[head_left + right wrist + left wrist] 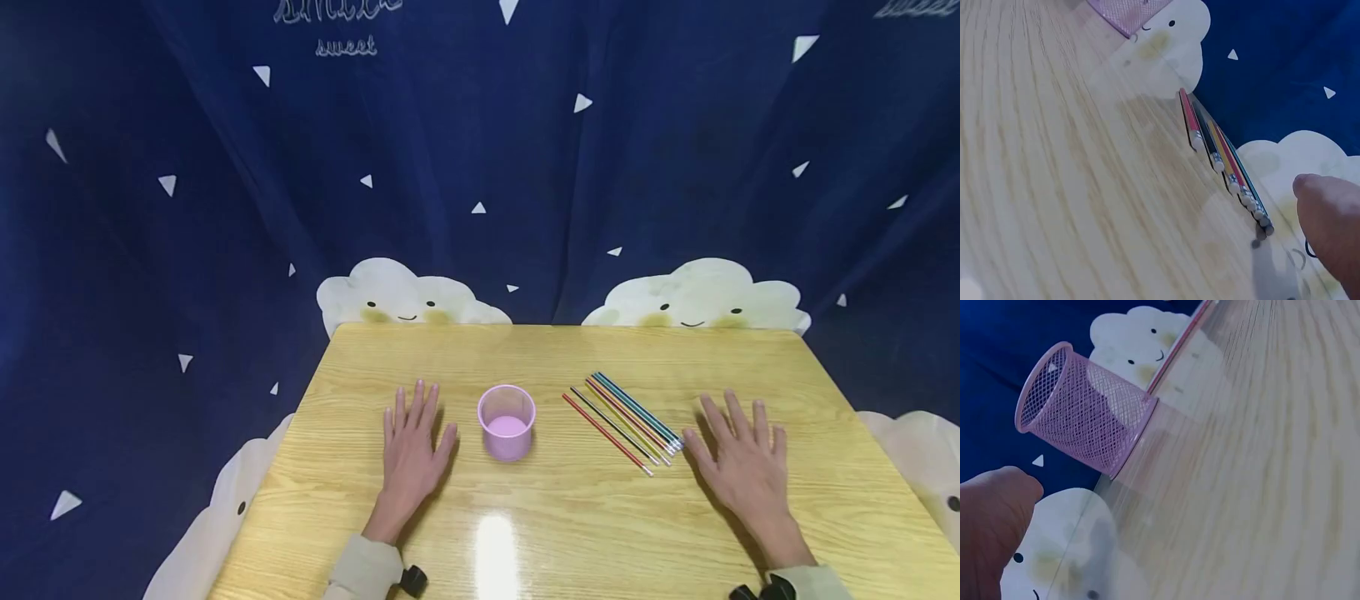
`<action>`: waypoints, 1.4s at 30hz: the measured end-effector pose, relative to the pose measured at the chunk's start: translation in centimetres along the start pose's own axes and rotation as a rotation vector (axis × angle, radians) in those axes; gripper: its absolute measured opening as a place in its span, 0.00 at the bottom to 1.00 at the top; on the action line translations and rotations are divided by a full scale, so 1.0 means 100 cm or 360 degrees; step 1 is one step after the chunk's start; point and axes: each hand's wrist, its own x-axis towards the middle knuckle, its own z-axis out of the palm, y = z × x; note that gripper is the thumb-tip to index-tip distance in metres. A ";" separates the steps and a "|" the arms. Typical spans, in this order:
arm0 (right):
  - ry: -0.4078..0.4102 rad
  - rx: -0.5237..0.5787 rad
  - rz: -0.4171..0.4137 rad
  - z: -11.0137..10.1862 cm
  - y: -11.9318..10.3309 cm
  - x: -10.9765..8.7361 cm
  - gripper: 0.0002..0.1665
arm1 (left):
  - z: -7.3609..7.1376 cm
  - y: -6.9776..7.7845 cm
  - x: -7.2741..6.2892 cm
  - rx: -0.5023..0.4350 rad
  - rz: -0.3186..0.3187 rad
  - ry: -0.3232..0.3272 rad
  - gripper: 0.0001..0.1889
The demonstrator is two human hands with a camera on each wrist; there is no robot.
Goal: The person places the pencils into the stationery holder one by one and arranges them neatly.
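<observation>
A pink mesh pencil cup (507, 442) stands upright near the table's middle, with nothing inside it. To its right lie several pencils (609, 435) side by side at a slant, in red, black, yellow and blue-green, their eraser ends toward the right hand. My left hand (412, 454) rests palm down left of the cup, fingers straight and spread. My right hand (746, 475) lies palm down just right of the pencils, fingers spread, thumb tip close to the eraser ends. In the right wrist view the pencils (1219, 156) show their white erasers. Neither hand holds anything.
The light wooden table (600, 533) ends at a straight back edge. Behind it hangs a dark blue curtain (465, 150) with white triangles and smiling clouds. A bright light reflection shows on the tabletop near the front.
</observation>
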 end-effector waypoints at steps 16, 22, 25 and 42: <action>0.0074 0.0136 -0.0400 0.028 -0.075 -0.005 0.36 | 0.016 0.043 -0.006 -0.0732 0.0056 -0.0226 0.63; 0.0018 0.0059 -0.0595 0.044 -0.111 -0.006 0.30 | 0.029 0.054 0.002 -0.0829 -0.0009 -0.0229 0.72; 0.0018 0.0047 -0.0636 0.050 -0.123 -0.003 0.29 | 0.033 0.058 0.007 -0.0947 -0.0054 -0.0206 0.72; 0.0028 -0.0136 -0.0790 0.051 -0.143 0.023 0.23 | 0.051 0.061 0.025 -0.1656 -0.0059 -0.0227 0.54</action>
